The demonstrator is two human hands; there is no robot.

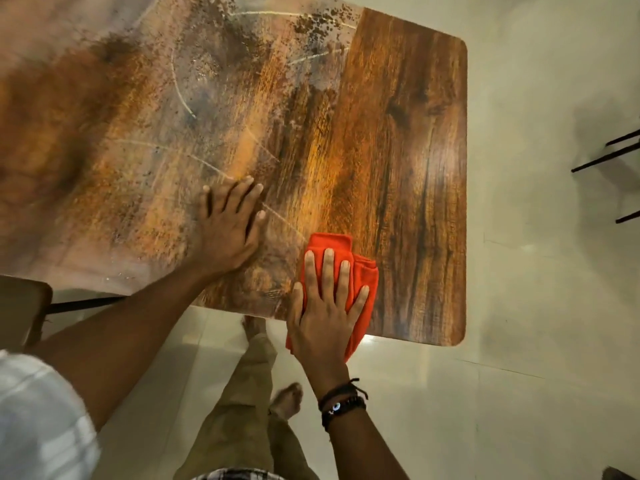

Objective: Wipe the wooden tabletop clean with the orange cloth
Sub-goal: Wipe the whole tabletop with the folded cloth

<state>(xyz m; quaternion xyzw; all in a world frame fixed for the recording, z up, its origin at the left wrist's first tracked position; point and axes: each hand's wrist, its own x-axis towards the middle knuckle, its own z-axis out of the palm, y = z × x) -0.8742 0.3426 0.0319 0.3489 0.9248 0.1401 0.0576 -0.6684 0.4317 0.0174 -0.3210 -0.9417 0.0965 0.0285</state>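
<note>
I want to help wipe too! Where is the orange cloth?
In the head view, the orange cloth lies flat under the right hand at the table's near edge, right of the left hand.

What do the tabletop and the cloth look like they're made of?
Tabletop: wood or wood-look laminate, with printed-looking grain and a smooth, slightly glossy finish; a whitish film covers its left part. Cloth: soft orange fabric, probably microfibre, matte with a stitched hem.

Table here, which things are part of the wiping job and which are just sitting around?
Part of the job:
table
orange cloth
right hand pressing flat on the cloth
left hand flat on the table

Just around:
chair legs
seat at the left
</note>
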